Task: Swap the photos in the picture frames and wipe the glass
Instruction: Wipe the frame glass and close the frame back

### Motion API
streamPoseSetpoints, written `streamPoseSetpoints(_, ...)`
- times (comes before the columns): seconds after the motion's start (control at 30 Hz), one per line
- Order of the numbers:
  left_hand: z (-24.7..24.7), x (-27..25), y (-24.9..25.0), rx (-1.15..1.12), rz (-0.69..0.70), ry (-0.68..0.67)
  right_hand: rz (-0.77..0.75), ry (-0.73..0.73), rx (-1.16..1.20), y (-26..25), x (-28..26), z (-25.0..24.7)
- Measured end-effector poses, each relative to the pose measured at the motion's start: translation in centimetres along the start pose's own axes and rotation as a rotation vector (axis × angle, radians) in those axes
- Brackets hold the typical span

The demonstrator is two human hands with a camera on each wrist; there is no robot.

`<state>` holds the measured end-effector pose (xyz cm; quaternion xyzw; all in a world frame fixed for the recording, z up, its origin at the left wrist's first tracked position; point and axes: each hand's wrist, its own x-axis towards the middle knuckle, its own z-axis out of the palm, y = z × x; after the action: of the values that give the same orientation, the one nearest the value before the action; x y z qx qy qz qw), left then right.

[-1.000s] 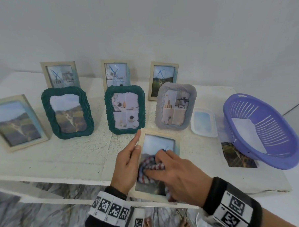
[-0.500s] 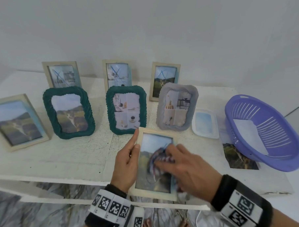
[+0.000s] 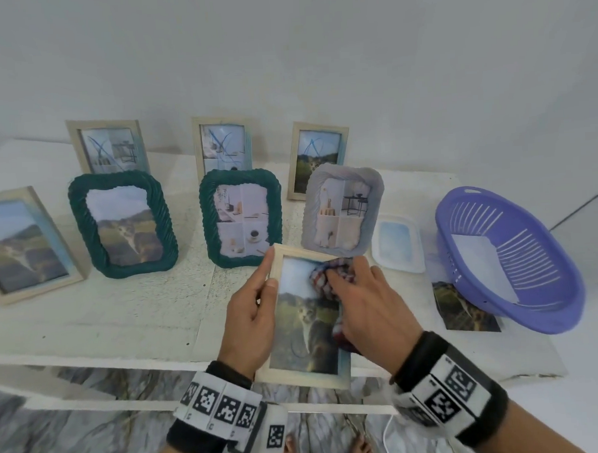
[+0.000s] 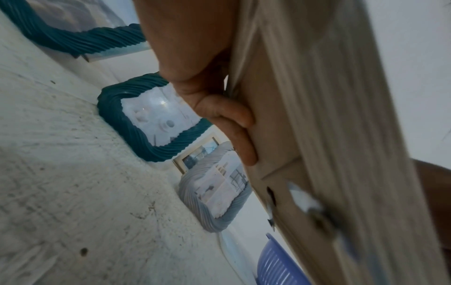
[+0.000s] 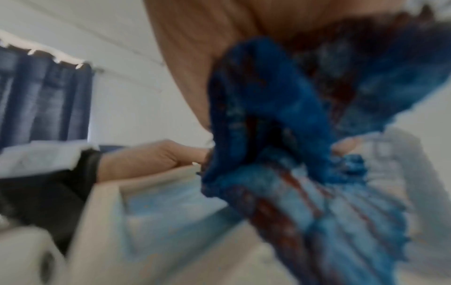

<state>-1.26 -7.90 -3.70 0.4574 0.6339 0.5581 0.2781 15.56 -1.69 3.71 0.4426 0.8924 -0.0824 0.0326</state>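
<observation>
A pale wooden picture frame [image 3: 306, 376] with a cat-in-a-field photo is tilted up over the table's front edge. My left hand [image 3: 251, 312] grips its left side, thumb on the front, fingers [image 4: 240, 138] curled round the frame's back [image 4: 302, 119]. My right hand [image 3: 369, 302] presses a bunched checked cloth [image 3: 322, 278] against the upper right of the glass. In the right wrist view the cloth [image 5: 280, 135] looks blue and blurred over the frame [image 5: 102, 202].
Several framed photos stand on the white table [image 3: 89, 317]: two teal frames [image 3: 122, 223] [image 3: 240, 215], a grey one [image 3: 341, 210], pale wooden ones behind and at far left. A purple basket [image 3: 511, 261], a clear tray [image 3: 397, 242] and a loose photo [image 3: 462, 311] lie to the right.
My right hand has swept the cloth from the lower middle of the glass up to its top right corner. The left hand still holds the frame's left side.
</observation>
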Motion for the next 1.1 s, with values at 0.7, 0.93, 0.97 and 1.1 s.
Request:
streamPoseSetpoints(0.7,0.0,-0.3,0.0,0.003,-0.042,0.012,-0.116,-0.023,0.085,-0.2,-0.8,0.3)
streamPoseSetpoints(0.93,0.0,0.3,0.1,-0.017,-0.028,-0.019,-0.442,-0.082,0.157,-0.7,-1.4,0.5)
streamPoseSetpoints(0.97,0.0,0.3,0.1,-0.022,-0.024,-0.015,-0.467,-0.108,0.152,-0.3,-1.9,0.4)
streamPoseSetpoints(1.1,0.3,0.4,0.1,-0.06,-0.06,-0.015,-0.324,0.025,0.065,1.6,-0.2,-0.4)
